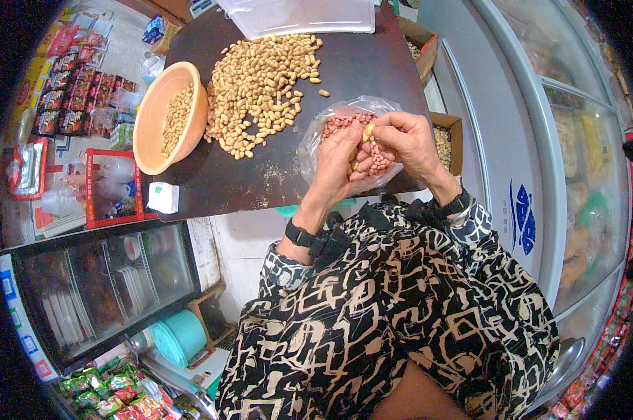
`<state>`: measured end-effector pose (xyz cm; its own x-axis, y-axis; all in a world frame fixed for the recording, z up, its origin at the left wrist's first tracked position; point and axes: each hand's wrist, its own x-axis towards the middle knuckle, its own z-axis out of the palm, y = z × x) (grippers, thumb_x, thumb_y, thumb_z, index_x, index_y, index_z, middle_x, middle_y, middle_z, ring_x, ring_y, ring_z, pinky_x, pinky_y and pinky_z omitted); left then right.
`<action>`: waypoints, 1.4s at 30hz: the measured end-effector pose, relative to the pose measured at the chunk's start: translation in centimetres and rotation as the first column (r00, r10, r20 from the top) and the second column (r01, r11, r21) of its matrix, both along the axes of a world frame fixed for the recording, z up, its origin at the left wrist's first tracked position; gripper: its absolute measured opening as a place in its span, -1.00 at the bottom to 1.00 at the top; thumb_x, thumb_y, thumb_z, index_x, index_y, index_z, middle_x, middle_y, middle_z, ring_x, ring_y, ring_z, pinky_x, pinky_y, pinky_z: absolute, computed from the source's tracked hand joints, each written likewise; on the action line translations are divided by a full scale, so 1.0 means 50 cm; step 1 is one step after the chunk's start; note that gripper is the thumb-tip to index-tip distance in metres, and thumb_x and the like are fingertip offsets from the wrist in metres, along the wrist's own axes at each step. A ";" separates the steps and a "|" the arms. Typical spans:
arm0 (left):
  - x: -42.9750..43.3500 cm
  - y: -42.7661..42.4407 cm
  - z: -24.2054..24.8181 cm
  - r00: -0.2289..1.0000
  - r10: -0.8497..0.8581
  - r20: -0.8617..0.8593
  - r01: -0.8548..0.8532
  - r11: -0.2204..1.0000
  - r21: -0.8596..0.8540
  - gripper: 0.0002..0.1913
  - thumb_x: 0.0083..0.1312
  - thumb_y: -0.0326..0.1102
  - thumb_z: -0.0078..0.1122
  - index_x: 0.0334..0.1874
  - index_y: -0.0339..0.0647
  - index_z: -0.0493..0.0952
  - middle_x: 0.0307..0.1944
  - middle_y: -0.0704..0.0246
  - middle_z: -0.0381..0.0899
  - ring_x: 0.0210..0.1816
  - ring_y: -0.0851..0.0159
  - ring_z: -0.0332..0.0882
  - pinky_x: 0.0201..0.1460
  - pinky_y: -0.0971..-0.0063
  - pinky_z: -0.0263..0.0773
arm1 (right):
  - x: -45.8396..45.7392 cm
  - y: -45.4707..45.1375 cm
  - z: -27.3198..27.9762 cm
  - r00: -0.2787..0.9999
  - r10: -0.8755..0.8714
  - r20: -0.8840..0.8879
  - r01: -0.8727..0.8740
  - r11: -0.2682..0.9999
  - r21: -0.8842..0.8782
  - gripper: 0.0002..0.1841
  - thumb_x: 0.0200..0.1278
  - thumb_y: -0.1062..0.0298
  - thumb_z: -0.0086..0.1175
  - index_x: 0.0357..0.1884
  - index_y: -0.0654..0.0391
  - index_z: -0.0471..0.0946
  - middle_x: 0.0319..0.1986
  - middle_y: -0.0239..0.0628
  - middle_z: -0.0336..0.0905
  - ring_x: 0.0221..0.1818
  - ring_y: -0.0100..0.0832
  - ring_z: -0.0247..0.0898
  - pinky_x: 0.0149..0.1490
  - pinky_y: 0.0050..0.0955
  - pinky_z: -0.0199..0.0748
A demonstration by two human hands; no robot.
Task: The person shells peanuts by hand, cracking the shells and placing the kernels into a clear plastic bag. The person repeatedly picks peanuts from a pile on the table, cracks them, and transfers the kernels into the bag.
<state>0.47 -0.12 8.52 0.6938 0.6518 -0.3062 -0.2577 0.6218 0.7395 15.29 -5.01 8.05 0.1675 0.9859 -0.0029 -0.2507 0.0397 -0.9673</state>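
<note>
My right hand [408,140] pinches a peanut shell [368,132] between thumb and forefinger. The thumb of my left hand [337,157] presses against the same shell, while its curled fingers appear to hold another bit of shell [354,166] low in the palm. Both hands are over a clear plastic bag [312,131] on the table, its mouth spread wide. Reddish shelled peanuts [340,124] fill the bag, partly hidden by my fingers. Left of it spreads a large heap of unshelled peanuts [264,84], with one stray peanut [324,93] nearer the bag.
An orange plastic bowl [147,126] of unshelled peanuts leans at the dark table's [227,184] left side. A translucent plastic bin [306,21] stands at the back. Cardboard boxes [455,142] and a grey freezer [511,173] flank the right. A white paper box [163,197] sits by the left corner.
</note>
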 end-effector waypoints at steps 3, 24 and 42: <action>0.006 -0.004 -0.004 0.988 0.062 -0.144 -0.023 0.966 0.259 -0.70 0.42 -0.17 -0.09 -0.41 -0.23 0.40 -0.65 0.53 0.29 -0.67 0.62 0.20 -0.68 0.78 0.08 | -0.003 -0.003 0.004 0.992 0.064 -0.112 -0.067 0.997 -0.024 -0.89 0.20 0.45 0.03 -0.41 0.27 0.53 -0.61 -0.41 0.45 -0.67 -0.68 0.25 -0.61 -0.74 0.11; 0.033 -0.012 -0.054 0.931 0.325 -0.163 -0.256 0.905 0.340 -0.68 0.45 -0.11 -0.18 -0.31 -0.19 0.44 -0.63 0.61 0.25 -0.65 0.65 0.09 -0.65 0.78 -0.01 | -0.073 0.021 -0.031 0.892 -0.192 -0.408 0.140 0.978 -0.154 -0.90 0.09 0.49 -0.03 -0.49 0.27 0.49 -0.60 -0.29 0.49 -0.66 -0.51 0.44 -0.62 -0.59 0.45; 0.041 0.008 -0.096 0.885 0.350 -0.307 -0.343 0.936 0.080 -0.66 0.43 0.00 -0.25 -0.39 -0.05 0.37 -0.70 0.57 0.25 -0.73 0.60 0.17 -0.75 0.73 0.05 | -0.078 0.032 -0.088 0.972 -0.233 -0.028 0.230 0.969 -0.090 -0.86 0.09 0.46 0.04 -0.57 0.28 0.50 -0.66 -0.31 0.51 -0.67 -0.55 0.43 -0.61 -0.59 0.43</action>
